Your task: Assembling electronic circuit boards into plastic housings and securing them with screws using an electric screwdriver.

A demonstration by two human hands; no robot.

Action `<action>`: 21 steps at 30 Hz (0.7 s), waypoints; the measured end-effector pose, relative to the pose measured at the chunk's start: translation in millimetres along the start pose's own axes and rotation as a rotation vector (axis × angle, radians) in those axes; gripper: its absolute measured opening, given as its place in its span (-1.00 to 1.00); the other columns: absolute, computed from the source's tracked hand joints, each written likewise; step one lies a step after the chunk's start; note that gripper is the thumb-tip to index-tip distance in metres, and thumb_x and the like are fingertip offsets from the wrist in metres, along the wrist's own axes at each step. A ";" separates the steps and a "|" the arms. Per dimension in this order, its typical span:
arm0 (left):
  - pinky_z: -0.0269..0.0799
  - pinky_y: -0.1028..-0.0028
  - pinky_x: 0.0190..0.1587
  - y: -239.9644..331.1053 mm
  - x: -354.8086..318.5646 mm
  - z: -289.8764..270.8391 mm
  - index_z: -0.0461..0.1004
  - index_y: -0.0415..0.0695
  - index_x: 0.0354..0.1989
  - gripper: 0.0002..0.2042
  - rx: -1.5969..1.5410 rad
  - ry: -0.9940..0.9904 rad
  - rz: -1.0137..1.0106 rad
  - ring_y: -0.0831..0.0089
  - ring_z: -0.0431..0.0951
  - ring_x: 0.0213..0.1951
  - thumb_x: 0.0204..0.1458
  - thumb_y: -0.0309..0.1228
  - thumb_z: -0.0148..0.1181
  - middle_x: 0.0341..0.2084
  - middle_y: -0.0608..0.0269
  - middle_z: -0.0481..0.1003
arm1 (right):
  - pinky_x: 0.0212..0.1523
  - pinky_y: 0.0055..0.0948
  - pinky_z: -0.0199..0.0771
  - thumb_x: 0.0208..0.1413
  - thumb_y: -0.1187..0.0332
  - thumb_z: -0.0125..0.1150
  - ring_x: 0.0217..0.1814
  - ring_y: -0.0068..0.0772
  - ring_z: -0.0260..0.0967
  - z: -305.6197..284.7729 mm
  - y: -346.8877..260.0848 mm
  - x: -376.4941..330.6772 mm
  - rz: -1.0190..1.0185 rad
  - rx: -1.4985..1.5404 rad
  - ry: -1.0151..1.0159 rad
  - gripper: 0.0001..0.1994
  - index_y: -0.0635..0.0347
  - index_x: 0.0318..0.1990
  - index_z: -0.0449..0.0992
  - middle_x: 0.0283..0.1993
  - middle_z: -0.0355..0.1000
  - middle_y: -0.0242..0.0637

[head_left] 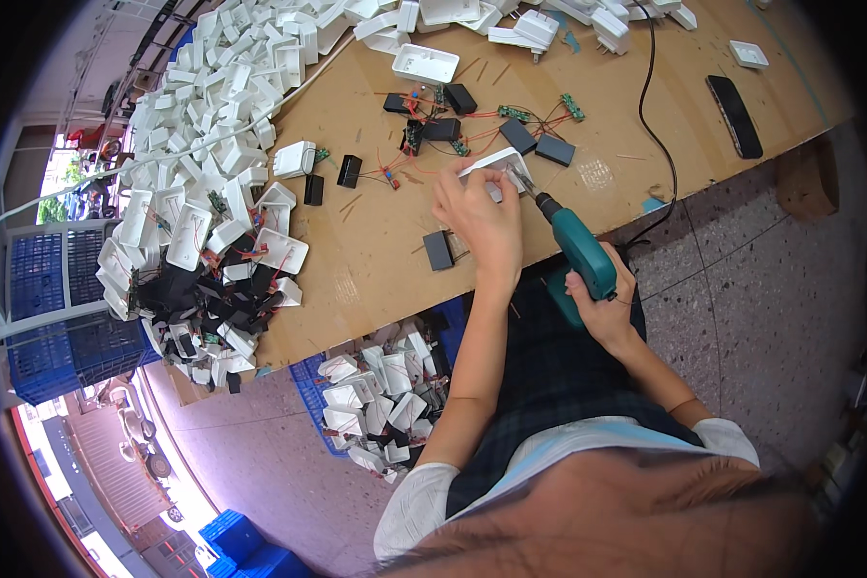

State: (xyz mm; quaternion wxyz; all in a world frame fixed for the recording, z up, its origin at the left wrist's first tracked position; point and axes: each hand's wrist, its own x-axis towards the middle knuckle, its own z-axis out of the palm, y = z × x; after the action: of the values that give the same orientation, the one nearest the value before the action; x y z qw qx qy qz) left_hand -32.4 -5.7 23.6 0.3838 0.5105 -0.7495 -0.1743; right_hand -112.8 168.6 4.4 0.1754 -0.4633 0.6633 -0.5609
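Note:
My left hand (pixel 482 212) is closed around a small white plastic case (pixel 499 162) near the table's front edge, fingertips pressed at its side. In my right hand (pixel 607 303) is a teal pistol-shaped drill (pixel 580 249), gripped by its handle. Its metal tip points into the case close to my left fingers; the exact contact is hidden. A black rectangular block (pixel 438 250) lies left of my left wrist. Beyond the case are more black blocks (pixel 554 148) and small green circuit boards (pixel 572 106) joined by red wires.
White plastic cases (pixel 222 87) are heaped along the table's left and far sides, with black pieces (pixel 197 294) among the near ones. A black cable (pixel 660 135) crosses the right side beside a smartphone (pixel 734 116). Below the table stands a blue crate (pixel 313 395) of cases.

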 end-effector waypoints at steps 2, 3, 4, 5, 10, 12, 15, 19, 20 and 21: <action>0.15 0.08 0.20 -0.3 0.3 0.5 0.59 -0.23 -0.38 -0.90 0.000 0.001 -0.002 0.08 0.39 0.13 -0.03 -0.50 0.39 -0.01 0.07 0.44 | -0.35 -0.53 0.56 0.27 0.48 0.30 -0.37 -0.54 0.46 -4.5 -0.2 -4.2 0.000 0.009 -0.013 -0.75 0.46 -0.01 0.47 -0.24 0.42 -0.26; 0.15 0.07 0.20 0.2 0.6 0.3 0.59 -0.23 -0.38 -0.90 -0.002 0.000 -0.003 0.08 0.39 0.13 -0.03 -0.50 0.39 -0.02 0.07 0.43 | -0.24 -0.44 0.54 0.21 0.47 0.34 -0.28 -0.36 0.48 -7.8 -3.1 -6.9 0.051 0.053 0.019 -0.74 0.45 -0.04 0.50 -0.19 0.46 -0.17; 0.15 0.07 0.20 0.7 0.9 0.2 0.59 -0.23 -0.38 -0.90 -0.003 -0.001 -0.005 0.08 0.39 0.12 -0.02 -0.50 0.39 -0.02 0.07 0.43 | -0.12 -0.34 0.53 0.16 0.46 0.39 -0.19 -0.17 0.51 -11.1 -5.2 -9.0 0.101 0.096 0.051 -0.73 0.44 -0.07 0.52 -0.15 0.49 -0.07; 0.15 0.07 0.20 0.9 1.1 0.1 0.59 -0.23 -0.38 -0.90 -0.004 -0.001 -0.004 0.08 0.39 0.12 -0.02 -0.50 0.39 -0.02 0.07 0.43 | -0.12 -0.34 0.53 0.16 0.46 0.39 -0.19 -0.17 0.51 -15.0 -5.8 -10.4 0.101 0.095 0.052 -0.73 0.44 -0.07 0.52 -0.15 0.49 -0.07; 0.15 0.05 0.21 1.1 0.9 0.6 0.59 -0.21 -0.37 -0.91 0.009 0.004 -0.011 0.08 0.39 0.12 -0.03 -0.50 0.39 -0.02 0.07 0.43 | -0.40 -0.46 0.49 0.20 0.43 0.36 -0.41 -0.43 0.46 -24.2 -4.9 -14.4 0.097 0.190 0.057 -0.76 0.44 -0.10 0.52 -0.24 0.45 -0.17; 0.15 0.05 0.22 2.7 0.8 -0.4 0.60 -0.21 -0.37 -0.90 0.014 0.002 -0.008 0.08 0.39 0.12 -0.03 -0.50 0.39 -0.01 0.08 0.43 | -0.41 -0.47 0.49 0.21 0.42 0.35 -0.41 -0.44 0.47 -27.1 -7.0 -14.3 0.080 0.184 0.048 -0.75 0.44 -0.09 0.52 -0.24 0.44 -0.18; 0.13 0.05 0.23 5.6 -0.6 -3.1 0.60 -0.19 -0.33 -0.87 0.028 0.011 0.018 0.08 0.38 0.14 -0.02 -0.47 0.42 0.01 0.08 0.42 | -0.41 -0.48 0.49 0.22 0.41 0.35 -0.41 -0.46 0.46 -28.9 -7.5 -15.4 0.081 0.202 0.049 -0.74 0.45 -0.07 0.51 -0.25 0.44 -0.19; 0.14 0.08 0.19 17.6 -8.1 -16.8 0.60 -0.11 -0.20 -0.78 0.006 0.119 0.112 0.09 0.37 0.10 0.00 -0.38 0.46 -0.01 0.10 0.41 | -0.41 -0.49 0.48 0.24 0.41 0.33 -0.42 -0.49 0.45 -31.7 -2.3 -19.8 0.089 0.230 0.059 -0.72 0.45 -0.02 0.51 -0.26 0.44 -0.20; 0.14 0.08 0.19 18.1 -13.0 -18.7 0.60 -0.11 -0.20 -0.78 0.003 0.118 0.116 0.09 0.37 0.10 0.00 -0.38 0.46 -0.01 0.10 0.41 | -0.41 -0.50 0.48 0.25 0.41 0.32 -0.42 -0.50 0.45 -32.7 -1.7 -20.3 0.109 0.244 0.064 -0.72 0.46 0.00 0.51 -0.26 0.44 -0.21; 0.15 0.11 0.13 18.0 -18.4 -22.3 0.60 -0.08 -0.18 -0.77 0.049 0.114 0.059 0.11 0.37 0.06 0.01 -0.36 0.46 -0.05 0.11 0.41 | -0.41 -0.50 0.48 0.25 0.41 0.32 -0.42 -0.50 0.45 -33.7 -1.1 -20.8 0.107 0.245 0.068 -0.72 0.46 0.00 0.51 -0.26 0.44 -0.21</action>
State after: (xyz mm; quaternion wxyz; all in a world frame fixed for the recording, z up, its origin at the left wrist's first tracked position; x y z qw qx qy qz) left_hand -23.6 21.3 42.4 0.4183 0.5065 -0.7452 -0.1149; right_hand -127.1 205.2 9.8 0.2377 -0.3831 0.6192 -0.6429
